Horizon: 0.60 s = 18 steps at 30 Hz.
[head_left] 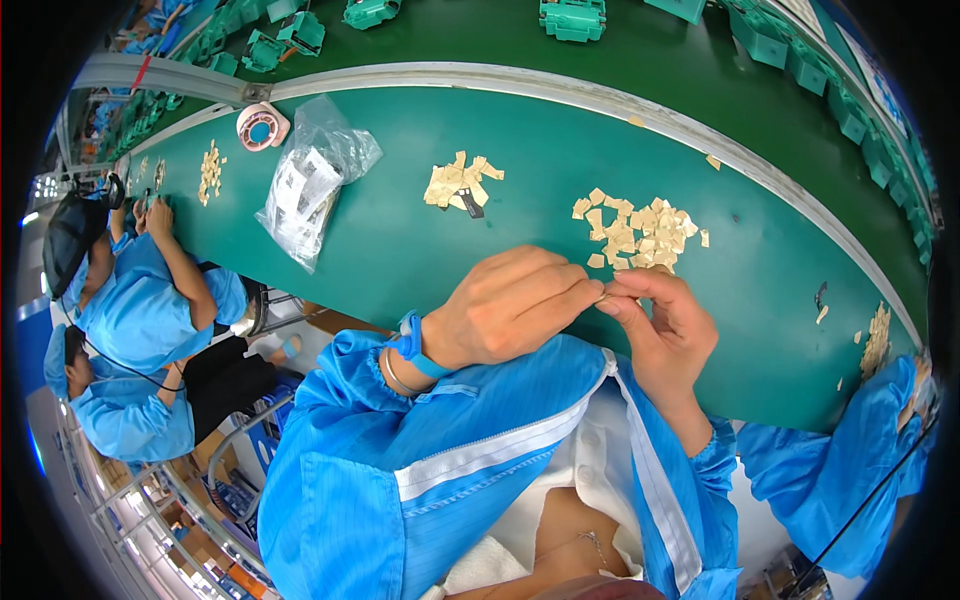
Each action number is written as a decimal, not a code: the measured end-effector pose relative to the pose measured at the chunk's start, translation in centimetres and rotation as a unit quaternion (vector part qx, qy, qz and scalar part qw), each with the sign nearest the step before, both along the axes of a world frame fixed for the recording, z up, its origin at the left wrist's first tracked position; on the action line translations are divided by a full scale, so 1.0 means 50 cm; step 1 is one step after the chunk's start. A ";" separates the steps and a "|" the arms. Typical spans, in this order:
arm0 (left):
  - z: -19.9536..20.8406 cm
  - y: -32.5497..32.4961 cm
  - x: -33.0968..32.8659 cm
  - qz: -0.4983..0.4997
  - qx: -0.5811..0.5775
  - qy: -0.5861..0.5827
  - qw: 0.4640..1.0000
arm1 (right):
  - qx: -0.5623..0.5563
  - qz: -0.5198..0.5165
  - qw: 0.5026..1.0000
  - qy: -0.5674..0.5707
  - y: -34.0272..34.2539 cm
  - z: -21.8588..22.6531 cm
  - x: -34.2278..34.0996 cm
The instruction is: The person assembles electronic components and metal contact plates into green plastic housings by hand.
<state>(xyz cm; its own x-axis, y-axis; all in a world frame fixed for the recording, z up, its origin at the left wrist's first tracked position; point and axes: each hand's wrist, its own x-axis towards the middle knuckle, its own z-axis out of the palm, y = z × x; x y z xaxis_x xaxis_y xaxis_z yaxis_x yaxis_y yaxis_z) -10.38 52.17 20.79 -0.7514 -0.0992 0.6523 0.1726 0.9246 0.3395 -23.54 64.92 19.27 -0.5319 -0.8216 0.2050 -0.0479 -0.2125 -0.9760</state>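
Observation:
My left hand (pixel 505 305), with a blue wrist strap (pixel 410 340) around its wrist, meets my right hand (pixel 672 335) at the table's near side. Thumbs and fingers of both are pinched together at one spot. Whatever they hold is tiny and mostly covered by the fingertips, so I cannot name it. Just beyond the right hand lies a loose heap of small cream-coloured pieces (pixel 655 228). Farther left is a smaller heap of similar pieces (pixel 450 182), with a small dark part (pixel 472 206) at its edge.
A clear plastic bag (pixel 312 190) with printed labels and a pink-and-white roll (pixel 262 127) lie to the left on the green table (pixel 400 260). Beyond a metal rail (pixel 480 72), green fixtures (pixel 572 18) stand on a belt. Co-workers in blue (pixel 145 300) sit at both sides.

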 end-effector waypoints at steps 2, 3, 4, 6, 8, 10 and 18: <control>0.003 0.003 -0.001 0.001 0.000 -0.007 1.000 | -0.019 -0.008 0.998 0.055 0.000 -0.001 -0.004; 0.004 0.005 -0.003 0.001 -0.002 -0.015 1.000 | -0.015 -0.013 0.997 0.069 0.000 0.002 -0.005; 0.005 0.006 -0.003 0.002 -0.001 -0.014 1.000 | -0.012 -0.017 0.996 0.082 0.000 0.003 -0.006; 0.007 0.009 -0.005 0.002 0.017 -0.014 1.000 | -0.029 -0.011 0.992 0.124 -0.003 0.005 -0.011; 0.010 0.013 -0.007 0.004 0.036 -0.016 0.999 | -0.046 -0.005 0.985 0.166 -0.005 0.005 -0.016; 0.013 0.016 -0.010 0.006 0.054 -0.018 0.998 | -0.086 0.000 0.974 0.210 -0.005 0.003 -0.021; 0.009 0.016 -0.010 0.039 0.140 -0.033 0.989 | -0.118 -0.031 0.948 0.293 0.004 -0.011 -0.032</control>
